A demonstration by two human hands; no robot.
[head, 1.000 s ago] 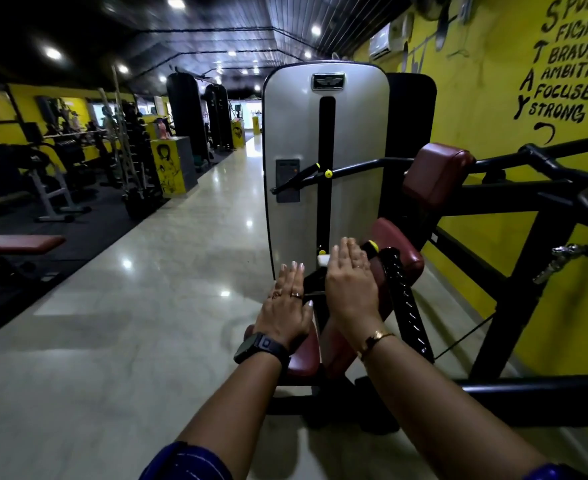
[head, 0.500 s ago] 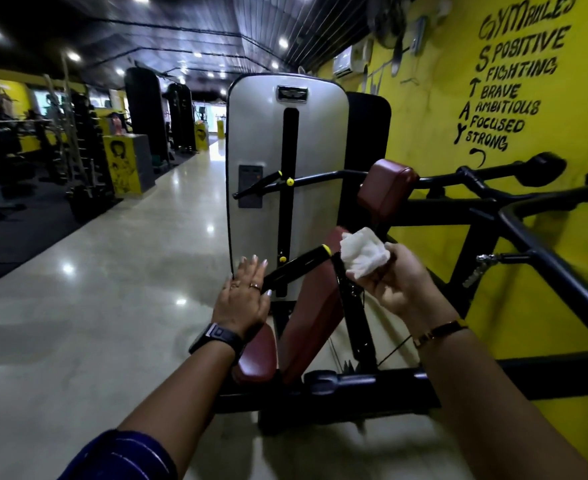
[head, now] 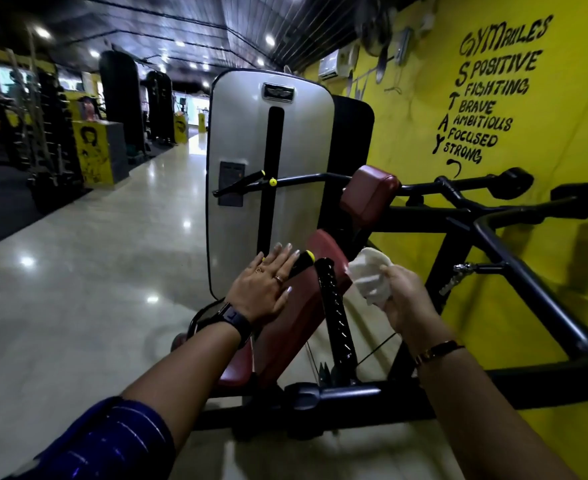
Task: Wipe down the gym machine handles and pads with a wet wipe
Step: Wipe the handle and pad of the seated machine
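Observation:
A black gym machine with dark red pads stands in front of me. My left hand (head: 264, 287) lies flat with straight fingers on the sloping red back pad (head: 296, 317), fingertips by a black lever with a yellow tip (head: 303, 261). My right hand (head: 406, 299) holds a crumpled white wet wipe (head: 370, 275) just right of the ribbed black upright bar (head: 334, 313), clear of the pad. A second red pad (head: 368, 195) sits higher on the black arm. Two black handle ends (head: 514, 183) stick out toward the yellow wall.
The silver weight-stack cover (head: 247, 188) rises right behind the pads. Thick black frame tubes (head: 541, 296) run along the right, close to the yellow wall (head: 493, 237). A shiny tiled aisle (head: 95, 289) stretches left, with other machines and racks (head: 43, 133) beyond.
My right hand lifted off the pad and turned over, now showing the wipe held in its fingers to the right of the bar. The left hand stayed flat on the pad; my view shifted right.

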